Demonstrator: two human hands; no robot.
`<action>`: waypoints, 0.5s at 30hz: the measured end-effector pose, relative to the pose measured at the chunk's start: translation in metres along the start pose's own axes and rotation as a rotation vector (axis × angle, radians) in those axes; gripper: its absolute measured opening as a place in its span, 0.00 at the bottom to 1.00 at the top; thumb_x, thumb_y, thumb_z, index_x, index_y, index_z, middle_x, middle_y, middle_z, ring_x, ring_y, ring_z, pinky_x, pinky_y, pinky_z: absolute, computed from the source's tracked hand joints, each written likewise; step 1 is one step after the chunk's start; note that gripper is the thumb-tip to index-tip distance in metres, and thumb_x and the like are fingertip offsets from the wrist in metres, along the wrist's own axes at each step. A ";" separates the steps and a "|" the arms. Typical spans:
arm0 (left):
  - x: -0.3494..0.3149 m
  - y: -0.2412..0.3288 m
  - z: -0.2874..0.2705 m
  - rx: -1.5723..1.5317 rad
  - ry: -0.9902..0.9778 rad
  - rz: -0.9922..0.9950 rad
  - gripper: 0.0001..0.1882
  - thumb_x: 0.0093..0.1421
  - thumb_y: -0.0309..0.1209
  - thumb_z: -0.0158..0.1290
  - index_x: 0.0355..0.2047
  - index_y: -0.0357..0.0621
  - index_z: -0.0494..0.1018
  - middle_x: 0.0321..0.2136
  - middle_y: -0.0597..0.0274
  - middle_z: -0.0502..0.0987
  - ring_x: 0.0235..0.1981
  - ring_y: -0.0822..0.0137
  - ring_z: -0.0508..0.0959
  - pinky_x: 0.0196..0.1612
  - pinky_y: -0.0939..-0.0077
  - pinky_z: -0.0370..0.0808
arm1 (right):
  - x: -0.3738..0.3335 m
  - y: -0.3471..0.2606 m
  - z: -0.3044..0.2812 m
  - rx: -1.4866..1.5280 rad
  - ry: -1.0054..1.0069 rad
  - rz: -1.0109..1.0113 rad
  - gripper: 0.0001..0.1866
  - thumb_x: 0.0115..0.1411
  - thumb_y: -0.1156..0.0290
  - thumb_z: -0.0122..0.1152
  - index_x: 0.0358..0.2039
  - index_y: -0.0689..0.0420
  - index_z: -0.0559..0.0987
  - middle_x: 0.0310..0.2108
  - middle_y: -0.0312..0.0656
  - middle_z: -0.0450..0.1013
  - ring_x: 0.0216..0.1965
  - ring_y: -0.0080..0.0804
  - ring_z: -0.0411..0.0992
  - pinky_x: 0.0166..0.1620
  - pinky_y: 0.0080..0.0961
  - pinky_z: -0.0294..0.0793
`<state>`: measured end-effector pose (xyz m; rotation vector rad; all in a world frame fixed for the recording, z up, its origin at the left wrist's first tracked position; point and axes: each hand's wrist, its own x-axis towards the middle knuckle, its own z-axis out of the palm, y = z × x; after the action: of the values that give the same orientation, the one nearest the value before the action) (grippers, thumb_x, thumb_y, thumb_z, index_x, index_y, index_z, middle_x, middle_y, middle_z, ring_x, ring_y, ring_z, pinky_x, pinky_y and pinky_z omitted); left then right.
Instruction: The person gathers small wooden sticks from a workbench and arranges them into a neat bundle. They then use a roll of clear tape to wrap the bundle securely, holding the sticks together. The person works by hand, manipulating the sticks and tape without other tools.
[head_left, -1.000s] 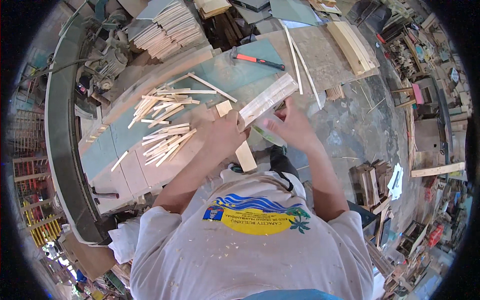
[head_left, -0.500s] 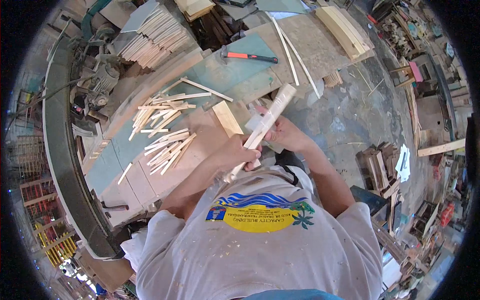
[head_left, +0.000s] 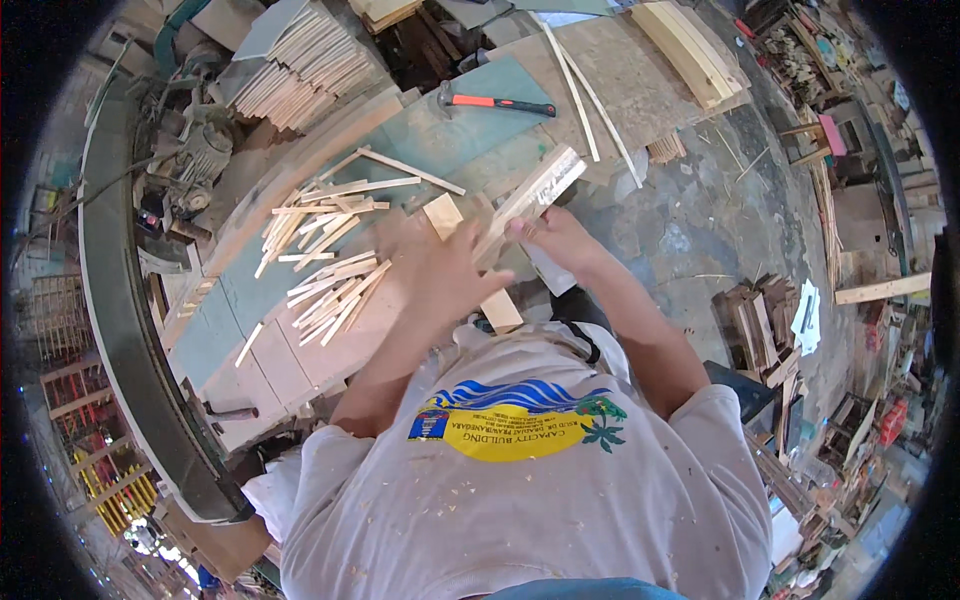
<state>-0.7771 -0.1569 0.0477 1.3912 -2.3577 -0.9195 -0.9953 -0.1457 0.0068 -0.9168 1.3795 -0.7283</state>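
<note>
My right hand [head_left: 560,243] grips a pale bundle of wood strips [head_left: 540,188], whose shiny far end looks wrapped in clear film. My left hand [head_left: 450,265] is beside the bundle's near end, smeared by motion, its thumb and fingers apart and nothing seen in them. Beneath the left hand a flat light board [head_left: 501,312] slants across the bench, its middle hidden. Something white and flat [head_left: 552,272] shows under my right hand; its kind is unclear. Left of my hands lie loose thin wood sticks [head_left: 345,300] in two heaps.
A hammer [head_left: 500,103] with an orange and black handle lies on the bench's green sheet. Two long strips [head_left: 590,100] rest to its right. Stacked slats [head_left: 305,75] stand far left, planks [head_left: 690,55] far right. A motor [head_left: 205,165] and long machine edge [head_left: 110,300] border the left.
My left hand has let go of the bundle's near end and moved up and left. The bundle has tilted flatter in my right hand, uncovering more of the board.
</note>
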 end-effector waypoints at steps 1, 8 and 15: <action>-0.005 0.013 0.002 0.263 0.135 0.088 0.34 0.57 0.44 0.64 0.55 0.32 0.66 0.41 0.41 0.79 0.42 0.48 0.81 0.46 0.59 0.78 | 0.001 -0.001 0.002 -0.006 0.014 -0.028 0.34 0.63 0.50 0.66 0.59 0.63 0.73 0.55 0.50 0.75 0.56 0.40 0.73 0.59 0.35 0.69; 0.018 -0.014 0.019 -0.017 -0.055 -0.249 0.26 0.57 0.40 0.64 0.46 0.34 0.70 0.31 0.45 0.80 0.31 0.49 0.81 0.37 0.56 0.77 | 0.002 -0.010 -0.005 -0.349 0.040 -0.276 0.36 0.62 0.51 0.67 0.61 0.65 0.69 0.56 0.54 0.73 0.59 0.45 0.71 0.61 0.38 0.67; 0.006 -0.023 0.026 -0.754 -0.414 -0.275 0.20 0.62 0.39 0.61 0.42 0.34 0.71 0.26 0.61 0.76 0.25 0.69 0.78 0.29 0.74 0.76 | -0.008 -0.007 -0.016 -0.030 -0.160 -0.323 0.46 0.56 0.44 0.72 0.62 0.66 0.68 0.58 0.53 0.70 0.61 0.43 0.67 0.62 0.37 0.66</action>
<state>-0.7774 -0.1602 0.0127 1.2786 -1.7175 -2.0640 -1.0111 -0.1443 0.0176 -1.2121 1.1159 -0.8581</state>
